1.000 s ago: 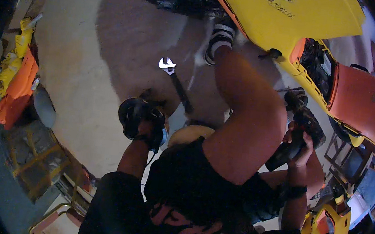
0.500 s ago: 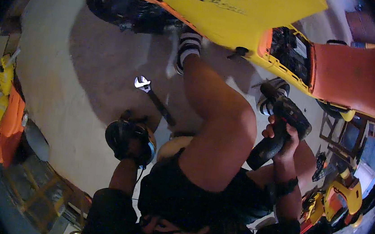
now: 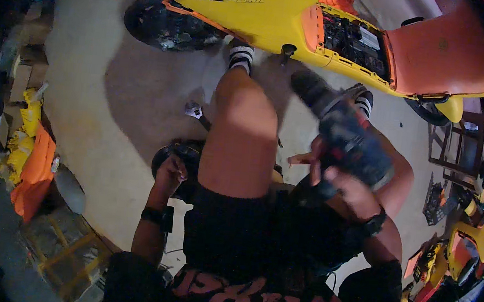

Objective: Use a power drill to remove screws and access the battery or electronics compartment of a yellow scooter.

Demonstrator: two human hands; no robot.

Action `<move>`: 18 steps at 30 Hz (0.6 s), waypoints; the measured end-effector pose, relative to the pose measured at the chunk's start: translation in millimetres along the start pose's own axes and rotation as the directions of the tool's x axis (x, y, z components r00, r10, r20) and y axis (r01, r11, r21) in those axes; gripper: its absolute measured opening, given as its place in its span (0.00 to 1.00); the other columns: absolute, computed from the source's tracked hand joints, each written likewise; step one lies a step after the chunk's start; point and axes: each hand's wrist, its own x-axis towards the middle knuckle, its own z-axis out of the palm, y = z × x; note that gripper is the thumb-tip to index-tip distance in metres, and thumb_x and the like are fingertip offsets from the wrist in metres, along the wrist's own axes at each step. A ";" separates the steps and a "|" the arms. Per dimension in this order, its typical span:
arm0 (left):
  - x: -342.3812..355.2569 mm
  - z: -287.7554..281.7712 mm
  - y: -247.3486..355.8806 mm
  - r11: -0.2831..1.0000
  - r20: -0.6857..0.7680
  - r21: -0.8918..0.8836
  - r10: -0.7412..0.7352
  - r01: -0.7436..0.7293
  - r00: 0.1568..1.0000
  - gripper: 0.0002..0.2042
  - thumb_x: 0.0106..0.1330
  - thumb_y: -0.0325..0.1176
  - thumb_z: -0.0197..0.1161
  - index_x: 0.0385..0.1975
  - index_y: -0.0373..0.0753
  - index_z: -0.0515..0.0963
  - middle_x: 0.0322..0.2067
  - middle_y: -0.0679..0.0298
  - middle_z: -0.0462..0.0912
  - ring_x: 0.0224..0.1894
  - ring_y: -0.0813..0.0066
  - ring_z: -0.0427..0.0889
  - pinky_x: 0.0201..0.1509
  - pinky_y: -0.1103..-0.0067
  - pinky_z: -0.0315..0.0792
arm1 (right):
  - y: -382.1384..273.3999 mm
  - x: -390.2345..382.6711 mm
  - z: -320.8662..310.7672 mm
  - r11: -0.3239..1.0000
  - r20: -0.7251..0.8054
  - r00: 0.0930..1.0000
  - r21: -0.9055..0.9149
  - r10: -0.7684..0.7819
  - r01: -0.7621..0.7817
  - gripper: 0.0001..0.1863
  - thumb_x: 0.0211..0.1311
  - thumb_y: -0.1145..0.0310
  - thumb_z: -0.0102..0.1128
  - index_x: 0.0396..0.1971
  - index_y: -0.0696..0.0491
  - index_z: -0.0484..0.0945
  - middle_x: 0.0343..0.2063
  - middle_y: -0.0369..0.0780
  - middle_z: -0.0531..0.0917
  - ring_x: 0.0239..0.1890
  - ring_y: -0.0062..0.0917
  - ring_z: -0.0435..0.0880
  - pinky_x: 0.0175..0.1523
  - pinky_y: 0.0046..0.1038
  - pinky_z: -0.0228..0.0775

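Observation:
My right hand (image 3: pixel 341 184) is wrapped round the handle of a dark cordless drill (image 3: pixel 351 138). The drill is raised over my right leg, smeared by motion, its nose pointing to the upper left. My left hand (image 3: pixel 171 176) is over a round black dish-like thing (image 3: pixel 163 155) on the floor. Its fingers are curled together; what they hold, if anything, is too small to make out. An adjustable wrench (image 3: pixel 194 110) lies on the floor beyond, its handle partly hidden behind my left leg.
Ahead stands a yellow scooter (image 3: pixel 249 12) with its orange seat (image 3: pixel 444 48) tipped up and the compartment (image 3: pixel 357 43) exposed. Its wheel (image 3: pixel 169 24) is at the upper left. Orange and yellow panels (image 3: pixel 35 172) lie at the far left, a taped box (image 3: pixel 63 253) below them. More yellow parts (image 3: pixel 472 243) stand right.
The drill has swung up and left with my right hand. My left hand has risen from the round black thing. The view has shifted, and my left knee now covers more of the wrench.

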 end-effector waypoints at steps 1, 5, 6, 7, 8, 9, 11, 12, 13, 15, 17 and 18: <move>-4.4 20.2 10.6 1.000 0.024 0.030 0.007 -0.008 1.000 0.02 0.49 0.27 0.54 0.20 0.40 0.68 0.19 0.60 0.72 0.20 0.66 0.71 0.27 0.73 0.67 | 2.2 -0.4 -1.6 0.970 0.213 0.976 -0.229 -0.034 0.084 0.31 0.55 0.63 0.66 0.57 0.53 0.65 0.42 0.40 0.75 0.36 0.28 0.81 0.56 0.46 0.71; -36.9 97.4 53.4 0.871 0.094 0.370 0.310 -0.323 0.946 0.03 0.48 0.26 0.54 0.22 0.35 0.73 0.24 0.57 0.78 0.26 0.64 0.78 0.33 0.72 0.72 | 28.4 -7.9 25.8 0.581 0.476 0.840 -0.618 -0.260 0.529 0.33 0.56 0.63 0.66 0.58 0.55 0.62 0.42 0.39 0.76 0.38 0.26 0.80 0.55 0.38 0.70; -42.7 109.0 46.3 0.863 0.056 0.377 0.343 -0.338 0.938 0.05 0.49 0.26 0.54 0.24 0.34 0.75 0.26 0.56 0.79 0.29 0.63 0.79 0.35 0.72 0.73 | 41.7 -11.7 36.0 0.560 0.457 0.854 -0.651 -0.249 0.512 0.35 0.55 0.63 0.67 0.59 0.56 0.61 0.42 0.39 0.77 0.39 0.25 0.79 0.54 0.37 0.70; -57.9 131.7 50.2 0.829 0.018 0.431 0.388 -0.357 0.921 0.07 0.50 0.26 0.54 0.26 0.33 0.76 0.28 0.55 0.81 0.31 0.62 0.80 0.38 0.72 0.74 | 56.7 -22.9 38.3 0.721 0.364 0.905 -0.565 -0.219 0.402 0.38 0.54 0.64 0.68 0.62 0.56 0.57 0.42 0.40 0.77 0.41 0.25 0.79 0.53 0.36 0.70; -67.5 143.5 51.8 0.791 -0.015 0.482 0.437 -0.376 0.899 0.08 0.51 0.27 0.54 0.28 0.31 0.77 0.30 0.54 0.82 0.34 0.61 0.82 0.41 0.71 0.75 | 59.3 -31.0 37.1 0.783 0.348 0.928 -0.537 -0.133 0.314 0.43 0.53 0.66 0.69 0.65 0.56 0.52 0.43 0.40 0.76 0.43 0.26 0.78 0.53 0.35 0.70; -70.0 140.9 50.9 0.674 0.110 0.566 0.510 -0.475 0.853 0.09 0.53 0.27 0.53 0.29 0.31 0.78 0.31 0.53 0.82 0.35 0.61 0.82 0.42 0.71 0.74 | 61.7 -38.9 36.0 0.833 0.331 0.943 -0.510 -0.043 0.217 0.48 0.52 0.67 0.70 0.67 0.56 0.47 0.44 0.41 0.76 0.45 0.27 0.77 0.54 0.34 0.69; -81.6 132.8 53.0 0.381 0.362 0.667 0.586 -0.640 0.725 0.11 0.57 0.28 0.52 0.32 0.29 0.79 0.34 0.52 0.83 0.38 0.61 0.83 0.46 0.71 0.74 | 64.1 -43.8 35.2 0.827 0.386 0.922 -0.514 -0.015 0.228 0.53 0.51 0.69 0.70 0.70 0.56 0.41 0.47 0.42 0.75 0.47 0.28 0.76 0.55 0.33 0.68; -87.6 129.9 51.3 0.414 0.379 0.633 0.571 -0.654 0.728 0.11 0.58 0.28 0.52 0.32 0.29 0.79 0.35 0.52 0.82 0.38 0.61 0.82 0.47 0.72 0.74 | 62.8 -43.9 35.8 0.807 0.432 0.899 -0.507 -0.067 0.303 0.53 0.51 0.69 0.70 0.70 0.56 0.41 0.48 0.42 0.74 0.48 0.28 0.76 0.56 0.33 0.68; -93.0 128.2 47.0 0.454 0.396 0.594 0.554 -0.664 0.732 0.11 0.59 0.28 0.52 0.32 0.29 0.79 0.35 0.52 0.82 0.39 0.61 0.82 0.47 0.72 0.73 | 62.5 -44.2 36.4 0.784 0.473 0.874 -0.498 -0.112 0.370 0.53 0.51 0.69 0.71 0.70 0.56 0.41 0.49 0.42 0.74 0.48 0.29 0.76 0.57 0.33 0.67; -100.5 124.2 35.7 0.499 0.375 0.572 0.547 -0.651 0.748 0.11 0.62 0.29 0.52 0.33 0.29 0.79 0.37 0.52 0.82 0.41 0.62 0.81 0.49 0.72 0.72 | 60.5 -46.3 44.4 0.810 0.501 0.851 -0.430 -0.155 0.400 0.53 0.51 0.69 0.71 0.70 0.57 0.42 0.50 0.42 0.73 0.49 0.29 0.76 0.59 0.34 0.66; -106.0 115.5 29.4 0.495 0.296 0.619 0.571 -0.610 0.765 0.11 0.64 0.31 0.53 0.34 0.30 0.79 0.40 0.52 0.81 0.44 0.64 0.80 0.50 0.72 0.71 | 62.4 -45.9 51.0 0.846 0.534 0.838 -0.392 -0.112 0.362 0.53 0.50 0.69 0.72 0.70 0.57 0.42 0.52 0.42 0.72 0.50 0.29 0.75 0.61 0.34 0.65; -104.7 111.3 26.5 0.543 0.234 0.617 0.563 -0.569 0.792 0.10 0.65 0.31 0.53 0.36 0.30 0.79 0.40 0.53 0.81 0.44 0.65 0.79 0.51 0.72 0.71 | 63.2 -44.6 53.2 0.864 0.551 0.832 -0.385 -0.065 0.323 0.54 0.50 0.69 0.72 0.70 0.57 0.42 0.52 0.42 0.71 0.50 0.30 0.75 0.61 0.35 0.65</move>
